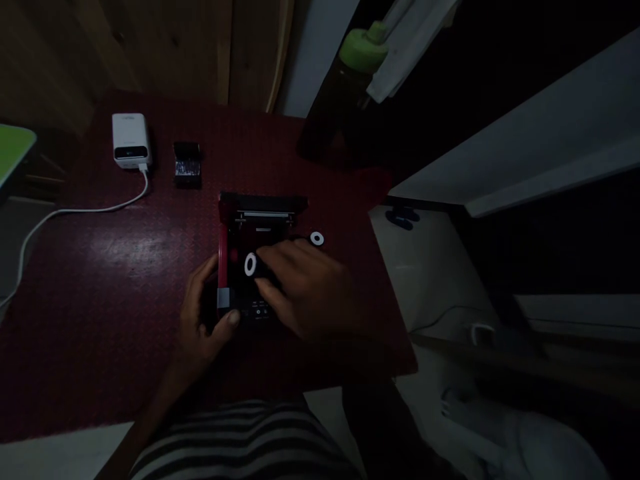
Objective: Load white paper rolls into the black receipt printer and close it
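Note:
A red and black device [223,257] lies on the dark red table with its black lid [265,202] raised at the back. My left hand [203,327] grips the device's left side, thumb on the front left corner. Over the open compartment, my right hand [303,283] pinches a dark roll with a white ring-shaped end [251,265]. Another white ring-shaped end [317,238] shows just beyond the right hand, beside the device; the rest of it is hard to make out in the dark. Small buttons [261,311] are on the device's front panel.
On the red table [165,267], a white power bank [131,140] with a white cable [100,210] stands at the back left. Right of it lies a small black object [187,165]. A bottle with a green cap [364,50] is at the back right.

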{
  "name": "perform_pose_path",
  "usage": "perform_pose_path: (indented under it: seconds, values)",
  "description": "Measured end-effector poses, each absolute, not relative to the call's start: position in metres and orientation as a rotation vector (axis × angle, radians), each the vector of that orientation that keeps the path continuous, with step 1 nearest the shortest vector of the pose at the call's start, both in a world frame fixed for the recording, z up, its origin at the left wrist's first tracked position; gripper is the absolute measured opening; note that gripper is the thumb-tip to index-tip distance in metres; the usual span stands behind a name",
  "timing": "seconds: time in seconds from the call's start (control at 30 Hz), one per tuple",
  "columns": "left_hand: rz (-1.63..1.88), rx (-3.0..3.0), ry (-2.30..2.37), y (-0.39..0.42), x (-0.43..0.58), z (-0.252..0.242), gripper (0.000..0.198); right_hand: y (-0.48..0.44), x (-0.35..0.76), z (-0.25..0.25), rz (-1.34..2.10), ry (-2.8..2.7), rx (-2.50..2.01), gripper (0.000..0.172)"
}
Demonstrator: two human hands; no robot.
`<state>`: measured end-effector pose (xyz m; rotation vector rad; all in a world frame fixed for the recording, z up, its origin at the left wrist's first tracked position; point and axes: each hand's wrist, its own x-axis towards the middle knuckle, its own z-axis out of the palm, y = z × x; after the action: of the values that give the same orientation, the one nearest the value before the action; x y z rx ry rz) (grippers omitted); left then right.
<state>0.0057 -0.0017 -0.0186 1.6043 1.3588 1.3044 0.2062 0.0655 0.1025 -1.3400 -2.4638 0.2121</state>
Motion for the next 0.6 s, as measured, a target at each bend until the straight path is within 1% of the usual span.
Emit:
perform_pose_path:
  seconds: [0.07,0.13,0.2,0.27,0.43,0.53,0.6]
  values:
    - [1.296,1.581,1.359,-0.002,0.006,-0.018,0.076,0.052,0.234,0.097,0.172,-2.170,-1.282,0.018]
    - [1.294,1.562,1.360,-0.002,0.006,-0.017,0.076,0.040,0.264,0.089,0.197,-1.931,-1.359,0.025]
    - [1.297,1.546,1.363,-0.002,0.007,-0.018,0.074,0.030,0.291,0.076,0.299,-1.763,-1.487,0.029]
    - [1.308,1.528,1.372,-0.002,0.007,-0.019,0.073,0.022,0.306,0.058,0.456,-1.626,-1.564,0.030]
    - [1.307,1.485,1.405,-0.003,0.007,-0.023,0.077,0.017,0.295,0.002,0.843,-1.402,-1.538,0.032]
    - [1.290,1.460,1.406,-0.003,0.007,-0.023,0.079,0.021,0.281,-0.020,0.905,-1.369,-1.527,0.032]
    - [1.283,1.463,1.413,-0.002,0.007,-0.022,0.080,0.021,0.278,-0.026,0.913,-1.374,-1.534,0.032]
